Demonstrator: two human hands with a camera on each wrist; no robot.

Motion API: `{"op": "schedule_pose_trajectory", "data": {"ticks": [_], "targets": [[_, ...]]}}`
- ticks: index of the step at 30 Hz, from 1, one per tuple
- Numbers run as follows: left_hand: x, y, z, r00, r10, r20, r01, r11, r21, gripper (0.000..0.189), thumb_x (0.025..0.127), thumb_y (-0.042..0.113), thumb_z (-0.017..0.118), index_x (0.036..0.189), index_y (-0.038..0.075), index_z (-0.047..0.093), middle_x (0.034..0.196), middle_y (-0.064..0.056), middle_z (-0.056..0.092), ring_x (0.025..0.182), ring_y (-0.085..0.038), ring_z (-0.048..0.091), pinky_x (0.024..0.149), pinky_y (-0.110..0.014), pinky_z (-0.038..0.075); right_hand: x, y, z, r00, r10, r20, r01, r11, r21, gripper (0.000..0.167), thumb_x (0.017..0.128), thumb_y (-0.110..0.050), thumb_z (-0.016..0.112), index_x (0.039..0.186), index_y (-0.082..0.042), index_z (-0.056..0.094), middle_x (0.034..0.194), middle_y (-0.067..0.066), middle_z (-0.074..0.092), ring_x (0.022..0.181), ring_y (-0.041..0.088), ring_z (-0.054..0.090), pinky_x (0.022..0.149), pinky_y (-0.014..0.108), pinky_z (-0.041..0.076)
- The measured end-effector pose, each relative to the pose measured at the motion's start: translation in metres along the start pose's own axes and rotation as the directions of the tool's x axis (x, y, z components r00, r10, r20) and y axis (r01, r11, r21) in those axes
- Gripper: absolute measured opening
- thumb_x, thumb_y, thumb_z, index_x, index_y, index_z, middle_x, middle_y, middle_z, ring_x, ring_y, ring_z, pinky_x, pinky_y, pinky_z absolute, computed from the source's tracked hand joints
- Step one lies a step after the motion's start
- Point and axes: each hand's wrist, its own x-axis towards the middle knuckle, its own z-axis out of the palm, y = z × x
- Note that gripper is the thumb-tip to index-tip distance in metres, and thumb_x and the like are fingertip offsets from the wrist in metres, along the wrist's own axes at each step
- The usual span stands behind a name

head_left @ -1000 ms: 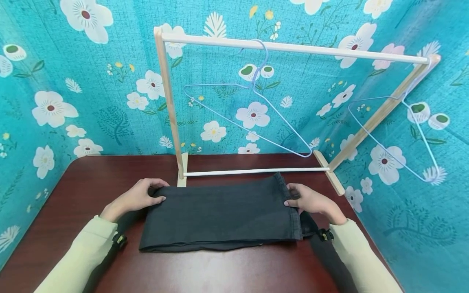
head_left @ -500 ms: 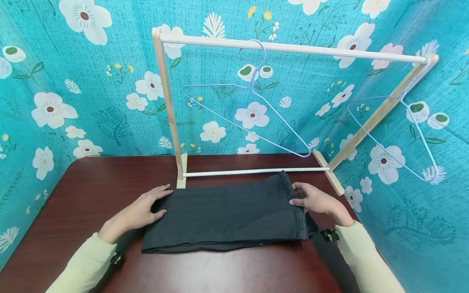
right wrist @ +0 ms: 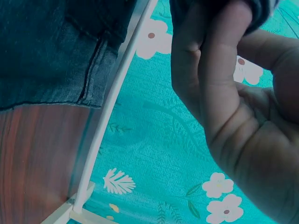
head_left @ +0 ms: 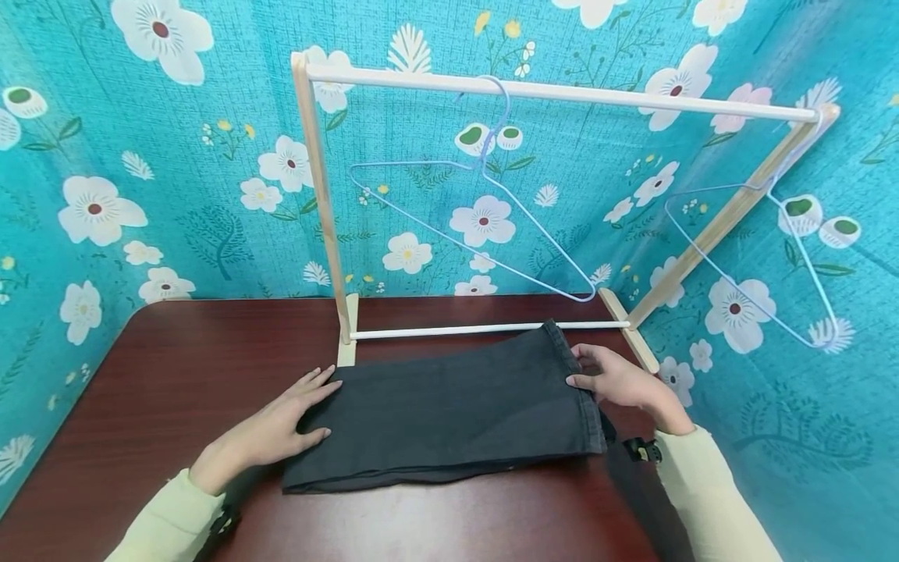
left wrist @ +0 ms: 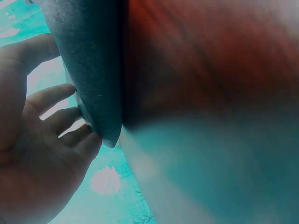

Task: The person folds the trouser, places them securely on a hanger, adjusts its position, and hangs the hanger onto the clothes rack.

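Folded black jeans [head_left: 449, 410] lie lengthwise across the table, with a thick stitched band along their right end. My left hand [head_left: 281, 425] rests at their left end, its fingers spread and fairly straight over the edge. In the left wrist view, fingertips of that hand meet the side of the dark cloth [left wrist: 91, 60]. At the other end, my right hand [head_left: 621, 380] pinches the banded edge between thumb and fingers. The right wrist view shows the fingers [right wrist: 222, 79] curled onto the dark fabric, and a seamed corner of the jeans [right wrist: 42, 56] hanging at the left.
Behind the jeans stands a wooden garment rack [head_left: 323, 203] with a low white crossbar [head_left: 449, 332]. One blue hanger [head_left: 485, 164] hangs mid-rail and another hanger [head_left: 808, 250] at the right end. A floral teal cloth [head_left: 232, 156] surrounds the dark red table [head_left: 190, 351].
The jeans have shifted slightly right, their banded end drawn along by my right hand. My left hand has let go of the corner, its fingers straightening and moving a little right and nearer.
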Motion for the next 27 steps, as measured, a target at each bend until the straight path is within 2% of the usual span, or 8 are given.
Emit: {"op": "schedule_pose_trajectory", "data": {"ticks": [4,10,16,18,22,24,27], "targets": [[0.000,0.001,0.002,1.000,0.003,0.004,-0.003,1.000,-0.005,0.072,0.091,0.019,0.077,0.153,0.003,0.043,0.166,-0.019,0.025,0.152,-0.047,0.019,0.114,-0.064,0.033,0.003,0.007,0.001,1.000,0.014,0.006,-0.013,1.000,-0.024,0.027,0.100,-0.012,0.064,0.120,0.005,0.057,0.102,0.014,0.065,0.083,0.024,0.060,0.060,0.038,0.055],[0.001,0.000,0.004,1.000,0.003,0.001,-0.003,1.000,-0.004,0.072,0.091,0.018,0.077,0.153,0.003,0.044,0.167,-0.018,0.025,0.152,-0.046,0.019,0.114,-0.064,0.033,0.013,0.029,0.012,0.997,0.045,0.068,-0.038,0.995,-0.097,0.017,0.102,-0.009,0.059,0.111,0.005,0.063,0.095,0.009,0.065,0.081,0.021,0.059,0.071,0.034,0.049],[0.002,-0.001,0.004,1.000,0.003,-0.001,-0.003,1.000,-0.005,0.070,0.091,0.016,0.075,0.152,0.003,0.044,0.166,-0.018,0.026,0.152,-0.046,0.020,0.114,-0.064,0.032,0.021,0.040,0.024,0.998,0.048,0.050,-0.037,0.980,-0.196,0.023,0.099,-0.009,0.062,0.116,0.006,0.062,0.090,0.007,0.062,0.080,0.018,0.056,0.072,0.034,0.044],[0.001,-0.002,0.003,1.000,0.003,0.000,-0.003,1.000,-0.004,0.068,0.092,0.014,0.074,0.152,0.003,0.045,0.166,-0.018,0.026,0.152,-0.046,0.020,0.114,-0.064,0.032,0.021,0.038,0.027,0.998,0.043,0.045,-0.031,0.973,-0.231,0.025,0.098,-0.009,0.063,0.118,0.007,0.061,0.095,0.011,0.063,0.084,0.021,0.058,0.075,0.037,0.046],[-0.002,-0.008,0.000,1.000,-0.021,0.002,0.020,1.000,0.009,0.068,0.091,0.011,0.074,0.152,0.003,0.045,0.166,-0.019,0.026,0.152,-0.047,0.020,0.113,-0.064,0.035,0.019,0.028,0.037,0.997,0.051,0.053,-0.035,0.964,-0.264,0.035,0.099,-0.010,0.063,0.128,0.009,0.056,0.117,0.019,0.064,0.108,0.031,0.061,0.089,0.049,0.052],[-0.006,-0.013,-0.003,0.999,-0.039,-0.004,0.039,0.999,0.015,0.068,0.090,0.009,0.074,0.151,0.003,0.046,0.166,-0.020,0.026,0.151,-0.048,0.020,0.112,-0.064,0.036,0.018,0.021,0.043,0.996,0.052,0.071,-0.031,0.961,-0.275,0.043,0.100,-0.011,0.062,0.135,0.012,0.051,0.129,0.025,0.060,0.121,0.038,0.058,0.097,0.055,0.050],[-0.011,-0.021,-0.007,0.998,-0.060,-0.019,0.060,0.998,0.015,0.067,0.089,0.006,0.074,0.150,0.003,0.047,0.165,-0.022,0.027,0.150,-0.049,0.021,0.111,-0.065,0.036,0.019,0.011,0.053,0.995,0.057,0.085,-0.030,0.957,-0.289,0.050,0.101,-0.013,0.061,0.140,0.015,0.045,0.136,0.030,0.055,0.129,0.044,0.053,0.102,0.058,0.047]]}}
